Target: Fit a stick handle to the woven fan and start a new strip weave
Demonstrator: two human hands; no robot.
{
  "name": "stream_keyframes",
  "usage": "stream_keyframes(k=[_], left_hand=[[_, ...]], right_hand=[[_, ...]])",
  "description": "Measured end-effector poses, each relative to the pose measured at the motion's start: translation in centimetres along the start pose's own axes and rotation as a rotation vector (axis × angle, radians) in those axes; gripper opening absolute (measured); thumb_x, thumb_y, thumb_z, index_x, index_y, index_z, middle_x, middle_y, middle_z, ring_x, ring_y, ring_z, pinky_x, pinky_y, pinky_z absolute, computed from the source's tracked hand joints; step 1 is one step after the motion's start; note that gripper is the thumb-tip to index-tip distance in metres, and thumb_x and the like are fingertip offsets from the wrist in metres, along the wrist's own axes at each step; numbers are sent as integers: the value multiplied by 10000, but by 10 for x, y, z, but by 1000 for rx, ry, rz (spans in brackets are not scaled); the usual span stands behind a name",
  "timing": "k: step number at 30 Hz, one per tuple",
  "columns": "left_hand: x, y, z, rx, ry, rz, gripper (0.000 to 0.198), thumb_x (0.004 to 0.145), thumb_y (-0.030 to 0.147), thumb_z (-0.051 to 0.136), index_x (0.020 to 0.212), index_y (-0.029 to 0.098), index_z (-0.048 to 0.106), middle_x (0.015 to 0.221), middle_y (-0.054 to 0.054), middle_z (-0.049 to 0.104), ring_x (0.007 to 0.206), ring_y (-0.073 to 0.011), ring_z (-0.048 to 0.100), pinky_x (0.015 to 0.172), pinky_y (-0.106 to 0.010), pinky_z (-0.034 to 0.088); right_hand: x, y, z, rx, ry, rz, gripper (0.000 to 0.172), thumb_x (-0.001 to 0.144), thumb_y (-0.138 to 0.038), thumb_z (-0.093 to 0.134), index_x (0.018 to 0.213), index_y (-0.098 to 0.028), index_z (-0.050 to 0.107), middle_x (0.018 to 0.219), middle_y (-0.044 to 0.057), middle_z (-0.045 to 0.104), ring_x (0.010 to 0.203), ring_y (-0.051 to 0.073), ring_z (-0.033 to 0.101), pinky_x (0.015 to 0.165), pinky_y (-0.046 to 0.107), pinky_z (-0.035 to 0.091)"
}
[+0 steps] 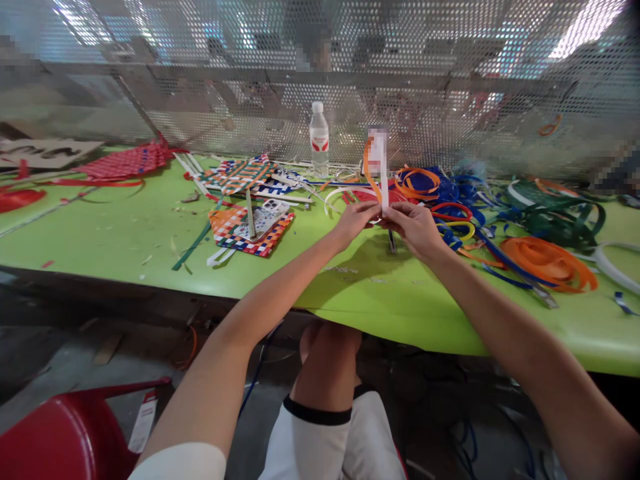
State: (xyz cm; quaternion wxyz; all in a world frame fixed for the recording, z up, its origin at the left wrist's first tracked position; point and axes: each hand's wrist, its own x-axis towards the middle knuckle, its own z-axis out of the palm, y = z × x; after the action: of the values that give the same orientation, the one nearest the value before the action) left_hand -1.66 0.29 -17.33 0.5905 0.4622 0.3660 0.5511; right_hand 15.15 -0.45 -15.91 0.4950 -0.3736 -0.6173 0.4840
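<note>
- Hands: 2, right of centre in the frame, fingertips nearly meeting.
- Left hand: grip narrow, fingers pinched at the base of the strips.
- Right hand: grip likewise narrow, pinching at the same base; which hand bears which strip cannot be told.
- Strips in the grips: 2 counted standing up, 1 white strip, 1 orange strip, right of upper centre, above the green tabletop.
- Bottle: 1, upright, upper centre.
- Phone: 1, lying on 1 checkered woven piece, left of centre.
- Orange coils: 2 counted, larger coil at right, smaller coil nearer the hands.
- Red seat: 1, lower left.
</note>
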Motion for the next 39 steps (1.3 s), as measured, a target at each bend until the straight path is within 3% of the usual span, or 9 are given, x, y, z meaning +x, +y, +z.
stream_keyframes(k=[5, 9, 13, 19, 25, 31, 35, 39], left_hand=[[0, -4, 5, -29, 21, 42, 89, 913, 156, 764, 839, 174, 810, 847, -21, 766, 768, -118, 674, 838, -291, 547], [3, -6, 6, -93, 19, 46, 101, 908, 137, 761, 832, 170, 820, 870, -33, 779, 803, -127, 702, 928, -343, 568], [5, -6, 3, -49, 17, 60, 94, 920, 151, 754, 864, 166, 828, 839, -27, 774, 767, -116, 684, 862, -298, 561], [7, -10, 0, 11, -3, 120, 61, 913, 195, 794, 874, 160, 825, 813, -12, 757, 708, -96, 643, 736, -234, 518], [9, -15, 0, -45, -29, 98, 101, 901, 235, 833, 841, 162, 800, 770, 5, 725, 731, -99, 658, 806, -252, 553], [9, -18, 1, -126, -60, 87, 130, 964, 193, 773, 842, 150, 780, 787, -11, 730, 739, -110, 683, 896, -307, 580], [9, -18, 1, -127, -109, 121, 316, 1006, 371, 760, 781, 150, 740, 764, -18, 703, 721, -114, 659, 886, -312, 581], [3, -14, 2, 55, -135, 224, 403, 909, 543, 841, 804, 164, 752, 773, -9, 691, 754, -125, 648, 830, -276, 550]], right_hand=[[2, 5, 0, 55, -6, 21, 475, 640, -582, 991, 863, -211, 796, 880, 62, 783, 792, 199, 731, 862, 386, 669], [2, 6, 0, 76, -10, 24, 465, 655, -570, 994, 864, -204, 796, 919, 74, 802, 861, 219, 767, 909, 397, 677], [1, 6, 0, 27, -10, 37, 470, 682, -590, 968, 889, -204, 798, 926, 77, 803, 887, 232, 776, 926, 414, 678], [2, 8, 0, 54, 10, 48, 497, 602, -575, 1004, 869, -204, 808, 875, 66, 791, 833, 220, 765, 932, 423, 683], [2, 9, -2, -4, 27, 39, 462, 659, -576, 976, 867, -201, 803, 890, 78, 795, 844, 233, 775, 920, 432, 691], [2, 12, -1, 28, 100, 45, 465, 618, -543, 1009, 825, -195, 780, 798, 55, 777, 760, 222, 769, 919, 455, 707], [4, 11, -1, 41, 138, 39, 399, 630, -478, 1013, 776, -203, 763, 759, 40, 767, 734, 223, 769, 889, 449, 714], [0, 7, -1, -113, 146, -38, 243, 749, -405, 897, 768, -205, 759, 753, 56, 753, 742, 233, 764, 846, 432, 685]])
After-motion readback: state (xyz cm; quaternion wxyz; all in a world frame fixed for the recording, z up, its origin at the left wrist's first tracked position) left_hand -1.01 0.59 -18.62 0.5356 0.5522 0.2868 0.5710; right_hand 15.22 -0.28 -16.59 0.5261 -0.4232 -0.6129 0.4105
